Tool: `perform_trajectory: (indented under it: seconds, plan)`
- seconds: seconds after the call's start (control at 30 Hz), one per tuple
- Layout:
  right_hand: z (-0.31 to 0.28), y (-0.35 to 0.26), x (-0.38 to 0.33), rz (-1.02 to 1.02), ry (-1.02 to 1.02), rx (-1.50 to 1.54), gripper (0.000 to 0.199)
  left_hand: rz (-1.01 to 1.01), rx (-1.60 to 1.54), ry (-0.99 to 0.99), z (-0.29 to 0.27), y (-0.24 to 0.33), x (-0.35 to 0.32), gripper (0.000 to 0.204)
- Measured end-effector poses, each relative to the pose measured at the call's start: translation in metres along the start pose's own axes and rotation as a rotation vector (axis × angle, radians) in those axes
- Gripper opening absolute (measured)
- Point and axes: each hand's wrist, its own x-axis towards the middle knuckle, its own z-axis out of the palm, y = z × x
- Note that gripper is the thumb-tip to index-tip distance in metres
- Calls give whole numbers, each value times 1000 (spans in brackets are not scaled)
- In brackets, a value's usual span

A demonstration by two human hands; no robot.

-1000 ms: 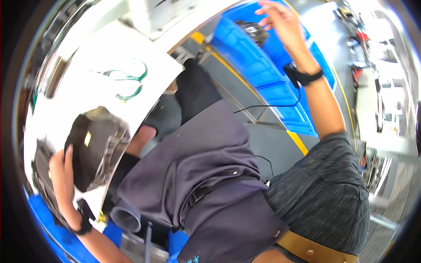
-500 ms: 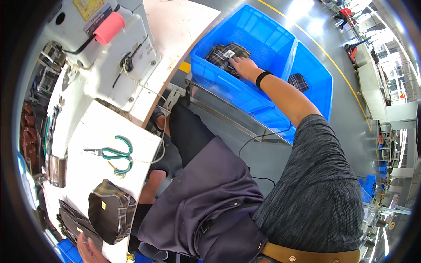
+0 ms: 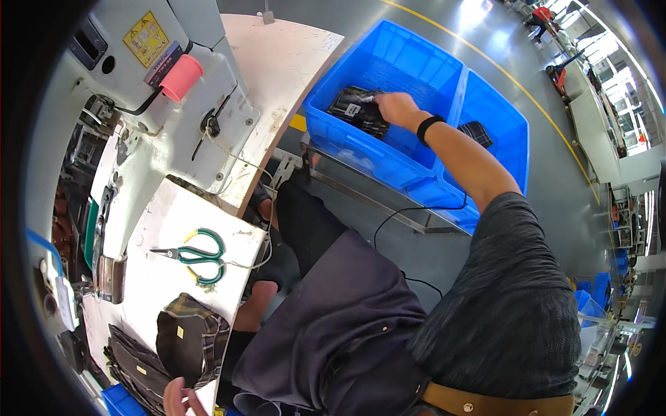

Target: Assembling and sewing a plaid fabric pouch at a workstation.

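Note:
My right hand (image 3: 401,109) reaches into the left blue bin (image 3: 354,149). Its fingers are closed on the right edge of a folded plaid fabric piece (image 3: 355,111), which has a small white label. My left hand (image 3: 182,398) is at the lower edge with loosely bent fingers apart, holding nothing. Just above it on the white table lies a dark fabric piece with a plaid border (image 3: 191,340) and a small yellow tag. A stack of dark fabric pieces (image 3: 135,364) lies to the left of it.
Green-handled scissors (image 3: 198,256) lie on the table (image 3: 159,215). A sewing machine (image 3: 187,145) with a pink cylinder (image 3: 182,78) stands at the upper left. The second blue bin (image 3: 510,128) holds another plaid piece (image 3: 475,134). A metal stand (image 3: 347,177) supports the bins; a black cable (image 3: 416,211) hangs beside it.
My right hand has gone from lying flat on the plaid piece to closing at its right edge. My left hand has shifted right, its fingers more bent. The whole view has shifted slightly.

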Motion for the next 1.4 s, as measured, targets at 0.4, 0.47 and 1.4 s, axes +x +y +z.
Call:
perform_trajectory:
  seconds: [0.4,0.47,1.4]
  plan:
    - [-145,-272,-237,-1115,831,366,43,-367,-1430,-660,133,19,2,91]
    - [-129,-313,-259,-1240,780,437,47,-280,-1457,-686,120,33,18,50]
    - [-205,-469,-203,-1157,-533,970,16,288,-570,-125,27,-91,-32,18]
